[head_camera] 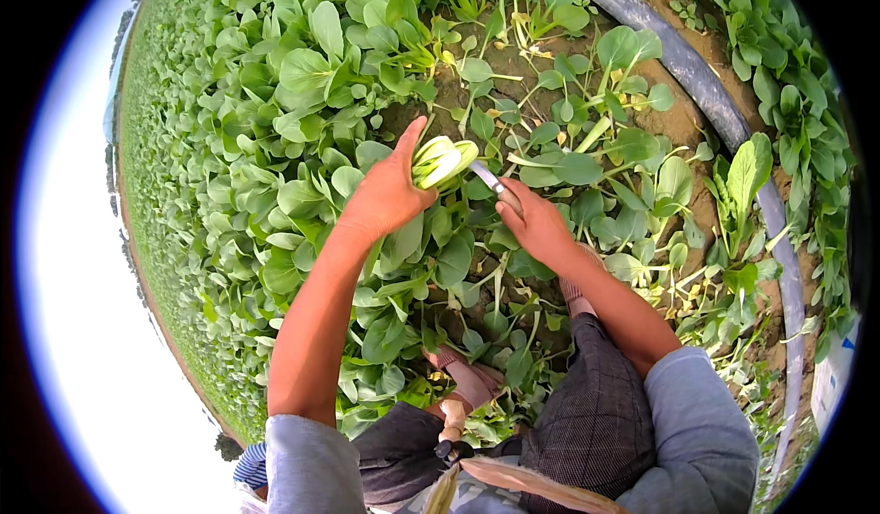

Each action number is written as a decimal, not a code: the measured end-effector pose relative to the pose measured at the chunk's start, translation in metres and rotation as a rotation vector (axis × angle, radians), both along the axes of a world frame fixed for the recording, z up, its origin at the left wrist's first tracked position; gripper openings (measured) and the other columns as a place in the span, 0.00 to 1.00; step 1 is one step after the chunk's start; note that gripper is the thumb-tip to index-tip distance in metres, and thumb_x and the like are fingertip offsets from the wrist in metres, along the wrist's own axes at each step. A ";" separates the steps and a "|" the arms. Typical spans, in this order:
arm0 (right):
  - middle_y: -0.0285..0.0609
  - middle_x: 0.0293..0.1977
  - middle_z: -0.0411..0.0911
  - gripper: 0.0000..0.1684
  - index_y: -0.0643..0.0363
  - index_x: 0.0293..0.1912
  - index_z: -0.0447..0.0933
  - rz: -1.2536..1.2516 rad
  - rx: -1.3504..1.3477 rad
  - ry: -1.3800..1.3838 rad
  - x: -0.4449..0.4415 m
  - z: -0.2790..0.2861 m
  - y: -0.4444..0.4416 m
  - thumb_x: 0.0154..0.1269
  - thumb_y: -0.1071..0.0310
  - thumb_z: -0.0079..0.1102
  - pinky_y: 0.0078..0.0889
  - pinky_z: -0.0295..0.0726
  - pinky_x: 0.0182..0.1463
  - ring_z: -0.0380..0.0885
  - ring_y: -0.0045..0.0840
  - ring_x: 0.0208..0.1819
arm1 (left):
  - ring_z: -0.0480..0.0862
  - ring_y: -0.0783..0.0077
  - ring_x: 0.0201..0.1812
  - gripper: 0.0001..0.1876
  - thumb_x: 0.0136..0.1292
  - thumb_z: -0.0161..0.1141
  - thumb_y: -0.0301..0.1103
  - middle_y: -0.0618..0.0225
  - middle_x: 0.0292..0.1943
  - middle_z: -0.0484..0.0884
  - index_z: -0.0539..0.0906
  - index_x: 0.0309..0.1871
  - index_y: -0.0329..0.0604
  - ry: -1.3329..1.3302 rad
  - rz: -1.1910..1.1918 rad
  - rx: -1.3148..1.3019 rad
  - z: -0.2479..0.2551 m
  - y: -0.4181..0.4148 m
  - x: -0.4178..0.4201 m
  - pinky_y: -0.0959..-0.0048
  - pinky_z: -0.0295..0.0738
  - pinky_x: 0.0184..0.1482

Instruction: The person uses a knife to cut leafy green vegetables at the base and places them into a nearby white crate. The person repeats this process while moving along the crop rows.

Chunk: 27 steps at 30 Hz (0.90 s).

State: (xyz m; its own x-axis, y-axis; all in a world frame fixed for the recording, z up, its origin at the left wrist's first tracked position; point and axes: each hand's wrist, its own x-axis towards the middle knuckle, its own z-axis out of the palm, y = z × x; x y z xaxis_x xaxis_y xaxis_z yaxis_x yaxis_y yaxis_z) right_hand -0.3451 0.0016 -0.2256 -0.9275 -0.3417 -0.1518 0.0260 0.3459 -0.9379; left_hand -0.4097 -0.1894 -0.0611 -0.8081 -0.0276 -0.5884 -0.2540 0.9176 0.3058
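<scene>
My left hand [392, 191] grips a leafy green, probably bok choy [443, 161], by its pale stalks, with the stalk base turned up and to the right. The leaves below blend with the foliage under my wrist. In my right hand [540, 222] is a knife [507, 198] with a light handle. Its metal blade points up and left, its tip close beside the stalk base; whether they touch I cannot tell. Cut leaves [577, 169] lie loose on the soil around and beyond my right hand.
Dense standing greens [261, 150] fill the left side. A grey hose [708, 88] curves along the right, with another planted row [777, 74] beyond it. One pale green plant [741, 191] stands beside the hose. My shoes [481, 376] are among leaves; a white object [833, 376] sits at the right edge.
</scene>
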 end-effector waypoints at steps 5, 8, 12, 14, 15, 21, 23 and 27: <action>0.48 0.34 0.78 0.25 0.52 0.61 0.66 0.273 0.418 -0.003 0.000 0.007 0.001 0.66 0.60 0.53 0.46 0.79 0.34 0.80 0.42 0.30 | 0.79 0.47 0.51 0.47 0.48 0.61 0.30 0.47 0.48 0.80 0.51 0.73 0.51 -0.268 0.069 -0.234 -0.063 -0.049 0.044 0.56 0.73 0.53; 0.47 0.33 0.78 0.25 0.52 0.61 0.67 0.280 0.492 0.072 -0.013 0.002 -0.006 0.66 0.60 0.53 0.43 0.79 0.32 0.81 0.41 0.30 | 0.79 0.47 0.51 0.44 0.48 0.61 0.30 0.49 0.49 0.80 0.55 0.71 0.53 -0.205 0.057 -0.221 -0.077 -0.056 0.065 0.55 0.73 0.53; 0.47 0.33 0.78 0.23 0.53 0.59 0.69 0.342 0.488 0.205 -0.025 -0.016 -0.013 0.65 0.60 0.54 0.41 0.79 0.32 0.81 0.40 0.31 | 0.80 0.47 0.49 0.41 0.50 0.60 0.29 0.52 0.47 0.81 0.58 0.70 0.57 -0.160 0.055 -0.244 -0.073 -0.043 0.080 0.55 0.74 0.51; 0.47 0.33 0.78 0.23 0.53 0.58 0.70 0.397 0.472 0.223 -0.031 -0.023 -0.010 0.65 0.60 0.55 0.41 0.80 0.32 0.81 0.40 0.31 | 0.81 0.46 0.47 0.41 0.52 0.62 0.32 0.51 0.46 0.82 0.56 0.70 0.62 -0.142 0.014 -0.248 -0.075 -0.041 0.085 0.54 0.74 0.50; 0.47 0.33 0.78 0.23 0.53 0.58 0.70 0.426 0.462 0.234 -0.033 -0.025 -0.009 0.64 0.60 0.55 0.41 0.80 0.32 0.81 0.39 0.31 | 0.81 0.46 0.47 0.41 0.52 0.62 0.32 0.49 0.45 0.82 0.56 0.70 0.62 -0.175 0.006 -0.267 -0.072 -0.037 0.083 0.54 0.74 0.50; 0.47 0.33 0.79 0.20 0.54 0.55 0.71 0.486 0.439 0.204 -0.041 -0.027 -0.021 0.64 0.64 0.54 0.43 0.80 0.34 0.81 0.40 0.32 | 0.82 0.47 0.43 0.36 0.52 0.57 0.27 0.50 0.40 0.83 0.61 0.68 0.53 -0.161 0.008 -0.359 -0.079 -0.039 0.079 0.54 0.75 0.47; 0.48 0.33 0.79 0.19 0.54 0.54 0.72 0.527 0.515 0.182 -0.040 -0.027 -0.023 0.62 0.67 0.53 0.42 0.80 0.35 0.82 0.40 0.33 | 0.82 0.47 0.43 0.34 0.52 0.57 0.27 0.50 0.40 0.83 0.63 0.65 0.51 -0.124 -0.015 -0.298 -0.082 -0.038 0.084 0.54 0.75 0.47; 0.48 0.33 0.80 0.19 0.55 0.52 0.73 0.650 0.578 0.151 -0.052 -0.019 -0.015 0.59 0.72 0.51 0.42 0.80 0.35 0.82 0.41 0.34 | 0.82 0.48 0.43 0.30 0.51 0.58 0.25 0.51 0.40 0.83 0.66 0.61 0.50 -0.098 -0.037 -0.282 -0.076 -0.028 0.095 0.55 0.75 0.47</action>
